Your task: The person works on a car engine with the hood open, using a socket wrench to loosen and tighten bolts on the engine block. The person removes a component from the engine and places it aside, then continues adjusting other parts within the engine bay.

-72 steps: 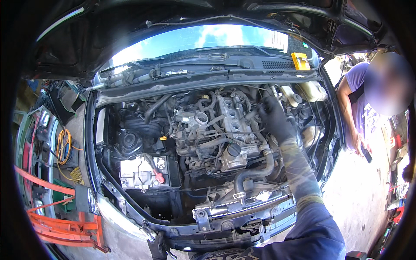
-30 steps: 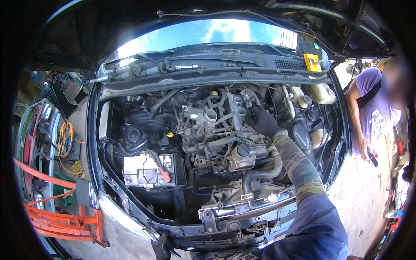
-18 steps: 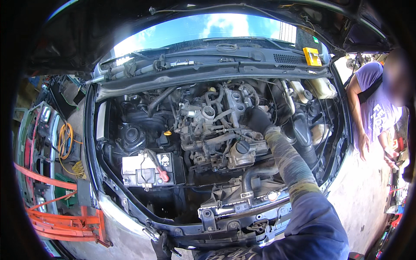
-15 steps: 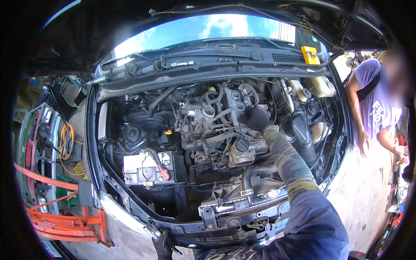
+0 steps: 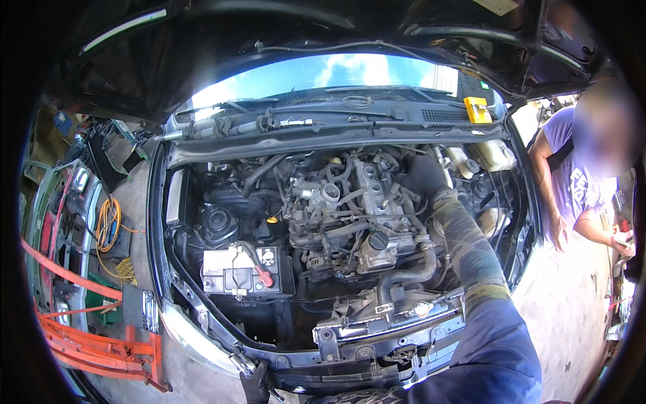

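Black-gloved right hand has shifted back rightward, uncovering more engine.

We see the engine dusty, grey and black, crowded with hoses and cables; its paler metal top cover runs lengthwise away from us, with a row of round openings along it; a slim bright piece shows beside the row, too small for us to name; a black round cap sits at the near end; the gloved right hand hides part of the far right side; we find a shiny metal hand tool in the gloved left hand, slanting down rightward, well apart from the engine.
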The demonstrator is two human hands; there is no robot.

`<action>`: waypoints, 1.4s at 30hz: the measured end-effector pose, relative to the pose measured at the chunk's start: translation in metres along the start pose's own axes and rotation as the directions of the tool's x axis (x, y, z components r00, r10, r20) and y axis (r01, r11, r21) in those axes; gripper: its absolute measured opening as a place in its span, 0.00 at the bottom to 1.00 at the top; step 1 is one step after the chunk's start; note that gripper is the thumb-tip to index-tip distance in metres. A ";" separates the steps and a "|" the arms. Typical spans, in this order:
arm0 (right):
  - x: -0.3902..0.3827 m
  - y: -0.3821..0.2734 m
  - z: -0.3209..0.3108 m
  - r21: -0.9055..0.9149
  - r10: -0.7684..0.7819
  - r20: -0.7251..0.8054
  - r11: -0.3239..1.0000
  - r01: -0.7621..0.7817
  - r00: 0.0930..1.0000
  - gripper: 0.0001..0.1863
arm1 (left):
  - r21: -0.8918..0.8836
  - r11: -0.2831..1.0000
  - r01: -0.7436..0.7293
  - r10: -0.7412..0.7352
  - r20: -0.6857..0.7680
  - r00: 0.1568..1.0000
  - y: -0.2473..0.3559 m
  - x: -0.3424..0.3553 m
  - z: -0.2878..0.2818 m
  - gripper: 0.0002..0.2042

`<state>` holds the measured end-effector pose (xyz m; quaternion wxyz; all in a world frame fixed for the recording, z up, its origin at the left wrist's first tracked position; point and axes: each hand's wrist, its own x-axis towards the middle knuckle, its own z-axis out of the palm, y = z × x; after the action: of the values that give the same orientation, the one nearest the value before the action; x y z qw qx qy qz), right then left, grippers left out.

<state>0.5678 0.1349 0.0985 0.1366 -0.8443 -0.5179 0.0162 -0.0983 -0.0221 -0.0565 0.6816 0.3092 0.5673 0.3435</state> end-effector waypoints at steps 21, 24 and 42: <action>-0.390 -0.018 -0.009 0.861 0.297 0.306 -0.492 -0.130 0.905 0.20 | -0.070 0.928 -0.366 0.339 0.564 0.753 0.117 -0.066 0.246 0.11; -0.419 -0.044 -0.023 0.822 0.269 0.409 -0.524 -0.224 0.872 0.17 | -0.221 0.971 -0.092 0.203 0.552 0.809 0.115 -0.090 0.273 0.11; -0.496 -0.155 0.008 0.729 -0.145 0.559 -0.383 -0.567 0.816 0.20 | -0.117 0.985 -0.123 0.167 0.533 0.829 0.098 -0.130 0.121 0.10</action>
<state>0.2022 -0.2330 0.0725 0.6317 -0.4239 -0.1059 0.6403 -0.0060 -0.0764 0.1156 0.7972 0.4091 0.3131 0.3147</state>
